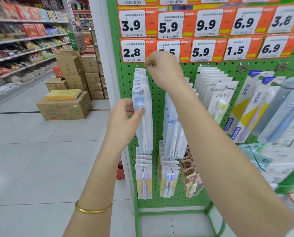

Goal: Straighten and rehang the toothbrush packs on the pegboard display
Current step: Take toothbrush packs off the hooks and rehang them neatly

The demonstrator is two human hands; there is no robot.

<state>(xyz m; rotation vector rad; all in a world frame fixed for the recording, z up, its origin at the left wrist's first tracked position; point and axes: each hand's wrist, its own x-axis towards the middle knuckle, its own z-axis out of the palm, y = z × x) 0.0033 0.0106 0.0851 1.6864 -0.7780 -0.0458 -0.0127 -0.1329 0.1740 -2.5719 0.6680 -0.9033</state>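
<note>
Stocked store shelves (23, 40) line the far left, with stacked cardboard boxes (64, 106) on the tiled floor (31, 151) beside them. The left forearm, wearing a gold bangle (93, 209), reaches up to the green pegboard (158, 117). The left grip (124, 115) pinches the front toothbrush pack (142, 127), thumb on its face over the brush head and fingers behind its left edge. That pack hangs upright at the front of a full row of packs (140, 79) marked NEW, on the leftmost peg (141, 91) under the 2.8 price label (134, 52). Just right of the row's back end, the right grip (163, 71) is raised at the top of the board, fingertips (149, 65) drawn together; whether they pinch anything I cannot tell. Further right hang more toothbrush packs (218, 93), and smaller ones (143, 178) below.
</note>
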